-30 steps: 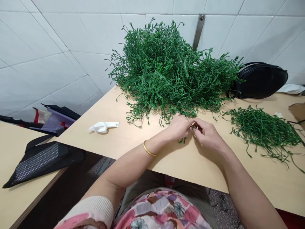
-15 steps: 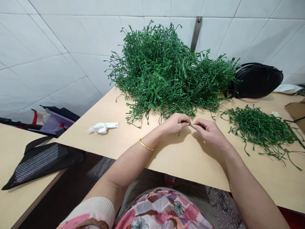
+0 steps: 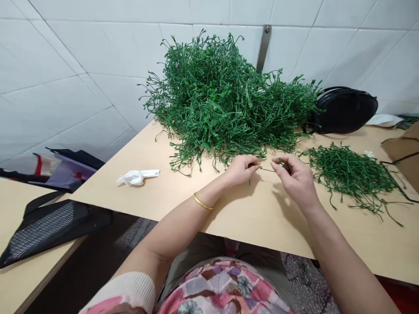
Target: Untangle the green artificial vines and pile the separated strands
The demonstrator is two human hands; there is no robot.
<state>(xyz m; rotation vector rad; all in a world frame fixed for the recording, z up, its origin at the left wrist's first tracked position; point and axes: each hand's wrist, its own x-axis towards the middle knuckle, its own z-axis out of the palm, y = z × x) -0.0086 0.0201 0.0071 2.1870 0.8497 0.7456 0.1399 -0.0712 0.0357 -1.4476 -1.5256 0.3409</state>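
Observation:
My left hand (image 3: 240, 170), with a gold bangle on the wrist, is closed in a pinch over the table. A thin green plastic stem (image 3: 267, 169) stretches from its fingertips to my right hand (image 3: 296, 179), which pinches the other end. A short green tip hangs below the left fingers; the rest of the stem inside the fingers is hidden. Just behind both hands rises a large tangled heap of green artificial stems (image 3: 222, 96). To the right of my right hand lies a smaller, flatter pile of the same stems (image 3: 352, 172).
On the wooden table (image 3: 248, 218) a crumpled white tissue (image 3: 135, 177) lies at left. A black bag (image 3: 347, 110) stands at back right, near a brown cardboard piece (image 3: 404, 148). A tiled wall (image 3: 131, 43) closes the back. A black mesh bag (image 3: 49, 226) rests at far left.
My right hand has moved right, away from the left, so a length of thin stem now shows between them. The left hand stays nearly in place. The view has shifted slightly.

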